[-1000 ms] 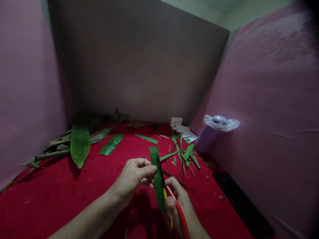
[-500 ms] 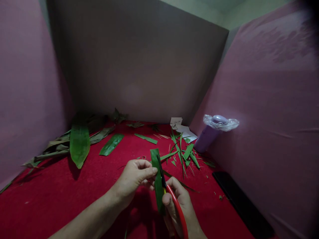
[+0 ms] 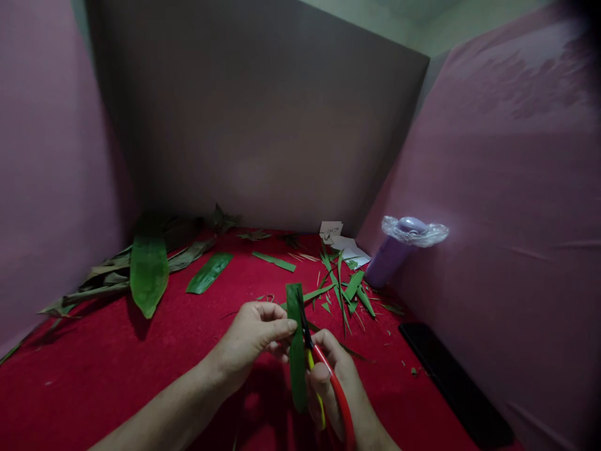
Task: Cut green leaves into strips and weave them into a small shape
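My left hand point(image 3: 251, 338) pinches a long green leaf strip point(image 3: 295, 347) and holds it upright over the red cloth point(image 3: 141, 363). My right hand point(image 3: 335, 382) grips scissors point(image 3: 317, 363) with red and yellow handles. Their dark blades run along the right edge of the strip, just beside my left fingertips. The lower end of the strip hangs down between both hands.
Cut green slivers point(image 3: 345, 291) lie scattered beyond my hands. A broad green leaf point(image 3: 149, 272), a smaller leaf piece point(image 3: 210, 273) and dried leaves point(image 3: 101, 279) lie at the left. A purple bottle point(image 3: 399, 250) leans at the right wall, with white paper point(image 3: 342, 241) behind and a black flat object point(image 3: 453, 388) near it.
The leaf strip has slid slightly lower between my hands and the scissors have shifted a little along its edge. The hands stay in nearly the same place.
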A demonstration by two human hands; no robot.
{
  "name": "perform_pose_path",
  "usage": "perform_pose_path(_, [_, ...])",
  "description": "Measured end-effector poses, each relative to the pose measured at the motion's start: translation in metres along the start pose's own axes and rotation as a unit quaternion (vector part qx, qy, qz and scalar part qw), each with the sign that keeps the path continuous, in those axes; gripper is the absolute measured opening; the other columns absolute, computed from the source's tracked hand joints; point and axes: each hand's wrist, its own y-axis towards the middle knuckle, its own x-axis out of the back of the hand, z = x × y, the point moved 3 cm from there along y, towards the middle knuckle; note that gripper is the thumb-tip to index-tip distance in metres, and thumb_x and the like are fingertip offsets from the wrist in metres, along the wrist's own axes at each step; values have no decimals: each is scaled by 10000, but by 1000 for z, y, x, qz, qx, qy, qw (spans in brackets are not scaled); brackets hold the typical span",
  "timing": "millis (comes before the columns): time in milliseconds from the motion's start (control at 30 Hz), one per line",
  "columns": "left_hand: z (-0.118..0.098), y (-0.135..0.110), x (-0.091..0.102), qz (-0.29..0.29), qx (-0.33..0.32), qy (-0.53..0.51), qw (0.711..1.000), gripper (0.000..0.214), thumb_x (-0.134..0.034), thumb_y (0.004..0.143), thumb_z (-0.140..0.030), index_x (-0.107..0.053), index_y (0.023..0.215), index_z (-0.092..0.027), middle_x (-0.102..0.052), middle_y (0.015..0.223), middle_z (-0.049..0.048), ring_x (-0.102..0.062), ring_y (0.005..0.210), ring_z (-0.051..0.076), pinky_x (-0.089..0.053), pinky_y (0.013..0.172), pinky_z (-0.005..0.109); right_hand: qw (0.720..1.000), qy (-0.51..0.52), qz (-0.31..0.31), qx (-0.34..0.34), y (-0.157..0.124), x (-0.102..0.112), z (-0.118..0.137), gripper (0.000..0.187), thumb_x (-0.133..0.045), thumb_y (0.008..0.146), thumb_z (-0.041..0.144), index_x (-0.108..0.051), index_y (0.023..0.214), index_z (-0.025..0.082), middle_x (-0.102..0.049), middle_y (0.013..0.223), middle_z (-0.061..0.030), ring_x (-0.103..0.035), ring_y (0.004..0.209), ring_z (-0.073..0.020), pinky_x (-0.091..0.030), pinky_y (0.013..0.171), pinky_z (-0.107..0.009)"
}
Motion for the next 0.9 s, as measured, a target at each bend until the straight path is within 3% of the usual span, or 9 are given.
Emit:
perform_pose_path(267, [3, 0, 0, 7, 5, 11, 1000, 230, -697, 631, -262, -524, 544, -139, -577, 474, -9, -513, 386, 93, -429, 437, 233, 994, 89, -65, -12, 7, -2, -11, 586, -692, 474, 664, -423, 684, 188, -515, 495, 60, -345, 331, -26, -254, 319, -138])
perform_pose_path(400, [2, 1, 0, 7, 8, 11, 1000, 241, -707, 618, -266, -518, 534, -142, -578, 470, -8, -509, 377, 93, -424, 429, 235, 993, 98, -58, -33, 7, -1, -13, 494, -735, 546, 540, -423, 689, 185, -516, 495, 70, -330, 323, -17, -263, 321, -132])
perform_pose_path(633, [-1, 0, 0, 11, 5, 20, 1000, 221, -690, 628, -250, -529, 529, -136, -578, 484, -5, -523, 408, 99, -444, 440, 235, 997, 66, -33, 8, 3, -2, -3, 590, -623, 542, 700, -438, 780, 193, -488, 480, 73, -308, 322, -26, -245, 332, -142])
perform_pose_path(900, [2, 0, 1, 20, 14, 27, 999, 204, -676, 634, -238, -524, 539, -141, -577, 479, -12, -515, 392, 94, -448, 439, 237, 995, 87, -53, 1, 7, -2, -2, 594, -654, 509, 690, -434, 746, 192, -490, 462, 67, -355, 355, -49, -268, 351, -152])
